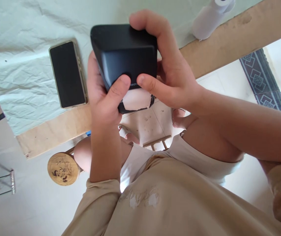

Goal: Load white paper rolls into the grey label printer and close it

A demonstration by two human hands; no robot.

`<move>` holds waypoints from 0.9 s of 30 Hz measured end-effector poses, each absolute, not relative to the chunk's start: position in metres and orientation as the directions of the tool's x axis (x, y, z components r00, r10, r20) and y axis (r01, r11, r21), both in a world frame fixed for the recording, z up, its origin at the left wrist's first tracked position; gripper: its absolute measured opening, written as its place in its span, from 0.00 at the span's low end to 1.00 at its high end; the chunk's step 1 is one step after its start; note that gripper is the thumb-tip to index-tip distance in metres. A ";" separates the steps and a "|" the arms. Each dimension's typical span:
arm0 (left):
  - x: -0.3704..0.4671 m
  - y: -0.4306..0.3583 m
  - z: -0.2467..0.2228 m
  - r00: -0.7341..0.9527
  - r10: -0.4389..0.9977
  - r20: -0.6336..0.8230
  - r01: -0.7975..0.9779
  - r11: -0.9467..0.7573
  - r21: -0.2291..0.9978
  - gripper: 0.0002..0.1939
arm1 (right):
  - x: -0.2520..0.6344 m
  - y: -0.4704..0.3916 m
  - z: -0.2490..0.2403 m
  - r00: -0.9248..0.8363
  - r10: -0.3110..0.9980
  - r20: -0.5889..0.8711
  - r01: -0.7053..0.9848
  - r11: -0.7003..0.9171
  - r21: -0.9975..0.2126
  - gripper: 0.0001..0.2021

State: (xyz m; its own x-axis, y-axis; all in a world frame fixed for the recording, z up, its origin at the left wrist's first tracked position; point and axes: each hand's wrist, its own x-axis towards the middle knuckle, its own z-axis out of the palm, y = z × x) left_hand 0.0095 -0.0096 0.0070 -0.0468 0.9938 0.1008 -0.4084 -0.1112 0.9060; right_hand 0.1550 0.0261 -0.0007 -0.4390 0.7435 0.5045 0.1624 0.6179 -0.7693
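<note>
A black boxy device (128,62), by its looks a mini printer, is held up in front of me between both hands. White paper (136,99) with a ragged torn edge shows at its near end, beside small lettering partly under my thumbs. My left hand (103,88) wraps its left side, thumb on the near face; the other left fingers are mostly hidden behind. From the right, my right hand (171,65) grips it with thumb on the near face and index finger over the far top edge. To the left lies a dark-screened phone (68,74) in a clear case.
A light green cloth (32,19) covers the table, whose wooden edge (59,126) runs below. A white roll (208,19) stands at the upper right. A round wooden stool (63,168) and a metal-and-glass rack (1,183) are at lower left. My legs are under the device.
</note>
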 end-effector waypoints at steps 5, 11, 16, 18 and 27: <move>0.005 -0.005 0.009 -0.010 0.995 0.100 -0.416 -0.095 0.904 0.19 | 0.147 0.033 0.001 -0.446 0.723 0.528 0.184 0.651 -0.736 0.28; 0.008 -0.003 0.006 -0.093 0.995 0.024 -0.473 -0.066 0.879 0.14 | 0.145 0.036 -0.010 -0.470 0.702 0.535 0.160 0.664 -0.731 0.28; 0.005 0.003 0.010 -0.013 1.000 0.025 -0.630 -0.027 0.776 0.17 | 0.150 0.039 -0.015 -0.500 0.694 0.518 0.165 0.663 -0.730 0.29; 0.003 0.006 0.010 0.027 1.000 0.011 -0.650 0.010 0.760 0.20 | 0.152 0.040 -0.015 -0.518 0.644 0.562 0.147 0.715 -0.683 0.28; 0.000 0.005 0.004 0.077 0.996 -0.039 -0.645 0.080 0.760 0.23 | 0.154 0.043 -0.015 -0.548 0.679 0.488 0.188 0.669 -0.720 0.28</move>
